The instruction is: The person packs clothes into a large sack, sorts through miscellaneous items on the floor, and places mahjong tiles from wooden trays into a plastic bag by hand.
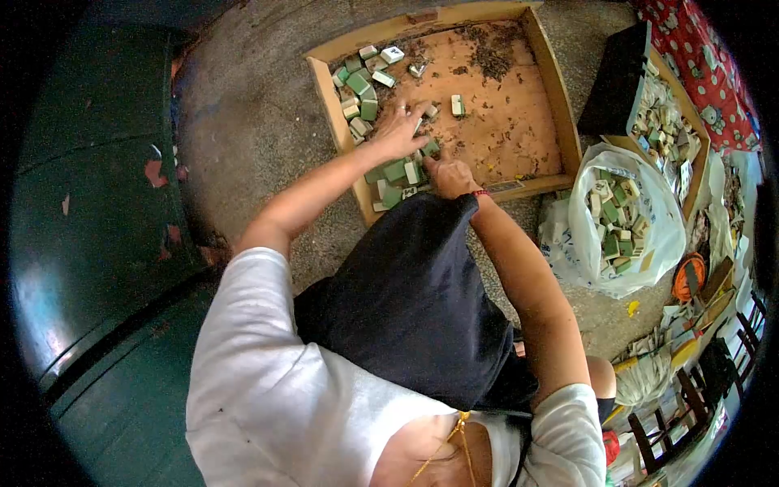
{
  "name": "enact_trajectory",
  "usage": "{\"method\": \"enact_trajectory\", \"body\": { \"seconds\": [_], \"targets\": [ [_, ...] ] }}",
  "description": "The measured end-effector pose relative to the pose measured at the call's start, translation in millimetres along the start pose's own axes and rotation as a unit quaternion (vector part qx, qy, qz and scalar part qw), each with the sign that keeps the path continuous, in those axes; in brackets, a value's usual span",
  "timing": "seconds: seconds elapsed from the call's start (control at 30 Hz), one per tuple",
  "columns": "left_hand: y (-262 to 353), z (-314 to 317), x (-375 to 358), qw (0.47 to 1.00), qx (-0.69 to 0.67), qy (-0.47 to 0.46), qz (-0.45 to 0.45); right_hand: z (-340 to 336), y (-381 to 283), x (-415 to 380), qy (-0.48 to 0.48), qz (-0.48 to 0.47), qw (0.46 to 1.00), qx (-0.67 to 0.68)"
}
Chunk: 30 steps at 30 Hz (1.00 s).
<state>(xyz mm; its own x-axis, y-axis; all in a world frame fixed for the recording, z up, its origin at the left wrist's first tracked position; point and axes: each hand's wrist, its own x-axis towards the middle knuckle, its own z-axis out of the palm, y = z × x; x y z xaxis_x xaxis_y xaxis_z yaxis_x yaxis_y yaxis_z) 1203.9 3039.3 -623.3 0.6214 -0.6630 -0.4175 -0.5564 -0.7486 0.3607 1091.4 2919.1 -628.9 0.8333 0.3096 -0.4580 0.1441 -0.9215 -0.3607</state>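
A shallow wooden drawer [557,105] lies on the floor in front of me, with green-backed mahjong tiles [358,84] heaped along its left side. My left hand [399,132] reaches over this heap, fingers spread, with tiles beneath and beside the fingertips. Closer to the near edge, my right hand [451,175] is curled, its fingertips at a green mahjong tile [430,148]; part of the grip is hidden. More tiles [396,172] lie between the two hands and the drawer's near left corner. One white-faced tile [458,105] sits apart near the middle.
Dark debris [495,53] covers the drawer's far right part. On the right stands a clear plastic bag [580,235] of mahjong tiles, beside another box [694,174] full of small items. An orange round object [689,277] and clutter lie farther right. Dark green panels [97,203] rise at left.
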Motion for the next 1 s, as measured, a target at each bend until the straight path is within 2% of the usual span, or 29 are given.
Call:
{"method": "enact_trajectory", "body": {
  "seconds": [0.07, 0.1, 0.13, 0.17, 0.2, 0.27, 0.3, 0.33, 0.4, 0.43, 0.47, 0.5, 0.53, 0.57, 0.63, 0.67, 0.7, 0.73, 0.8, 0.83, 0.9, 0.93, 1.0],
  "targets": [
    [21, 1, 14, 0.994, 0.014, 0.11, -0.023, 2, 3, 2, 0.035, -0.005, 0.999, 0.0],
    [38, -5, 18, 0.984, -0.147, 0.028, -0.098, 7, 7, 7, 0.023, -0.036, 0.999, -0.006],
    [49, 1, 27, 0.984, -0.149, 0.026, -0.095, 12, 10, 10, 0.01, -0.068, 0.998, -0.01],
    [59, 8, 37, 0.991, -0.095, 0.076, -0.064, 0, 1, 5, -0.013, -0.026, 0.999, -0.023],
    [68, 13, 46, 0.991, -0.04, 0.127, -0.032, 8, 3, 8, -0.015, -0.024, 0.999, -0.022],
    [83, 26, 70, 0.991, -0.042, 0.122, -0.045, 45, 14, 26, 0.111, -0.048, 0.993, -0.004],
    [85, 28, 78, 0.991, -0.042, 0.116, -0.06, 68, 20, 33, 0.223, -0.081, 0.971, 0.036],
    [85, 26, 82, 0.991, -0.042, 0.115, -0.057, 57, 18, 31, 0.223, -0.078, 0.971, 0.036],
    [80, 20, 86, 0.989, -0.135, 0.066, -0.002, 6, 0, 17, -0.026, 0.03, 0.997, 0.059],
    [60, 46, 103, 0.974, -0.131, 0.182, 0.029, -9, -4, 10, -0.02, 0.026, 0.998, 0.061],
    [69, 7, 87, 0.878, -0.454, 0.06, -0.138, -14, -2, 6, -0.02, 0.029, 0.997, 0.064],
    [61, -1, 83, 0.778, -0.602, 0.03, -0.176, -18, 0, 1, -0.022, -0.006, 0.998, 0.054],
    [53, -7, 81, 0.652, -0.729, 0.0, -0.209, -18, 1, -1, -0.023, -0.041, 0.998, 0.044],
    [56, -20, 73, 0.654, -0.728, -0.003, -0.207, -5, 6, 4, 0.024, -0.039, 0.998, 0.052],
    [83, -52, 49, 0.774, -0.617, -0.021, -0.142, -5, 11, 3, 0.038, -0.062, 0.994, 0.082],
    [96, -58, 48, 0.773, -0.618, -0.03, -0.136, -5, 13, 0, 0.052, -0.089, 0.988, 0.111],
    [110, -65, 49, 0.782, -0.616, -0.077, -0.06, -7, 13, 2, 0.017, -0.084, 0.991, 0.105],
    [126, -71, 49, 0.783, -0.609, -0.124, 0.016, -13, 12, -2, 0.018, -0.068, 0.992, 0.105],
    [175, -82, 47, 0.777, -0.604, -0.161, 0.075, -29, 15, -17, 0.023, 0.007, 0.972, 0.233],
    [198, -81, 50, 0.768, -0.604, -0.18, 0.117, -27, 18, -22, 0.026, 0.019, 0.973, 0.231],
    [249, -74, 58, 0.783, -0.563, -0.229, 0.134, -23, 22, -32, 0.232, -0.05, 0.952, 0.194],
    [268, -64, 65, 0.786, -0.535, -0.243, 0.195, -29, 22, -43, 0.235, -0.044, 0.952, 0.192],
    [295, -69, 56, 0.777, -0.472, -0.336, 0.246, -55, 23, -76, 0.3, -0.062, 0.94, 0.151]
  ]
}}
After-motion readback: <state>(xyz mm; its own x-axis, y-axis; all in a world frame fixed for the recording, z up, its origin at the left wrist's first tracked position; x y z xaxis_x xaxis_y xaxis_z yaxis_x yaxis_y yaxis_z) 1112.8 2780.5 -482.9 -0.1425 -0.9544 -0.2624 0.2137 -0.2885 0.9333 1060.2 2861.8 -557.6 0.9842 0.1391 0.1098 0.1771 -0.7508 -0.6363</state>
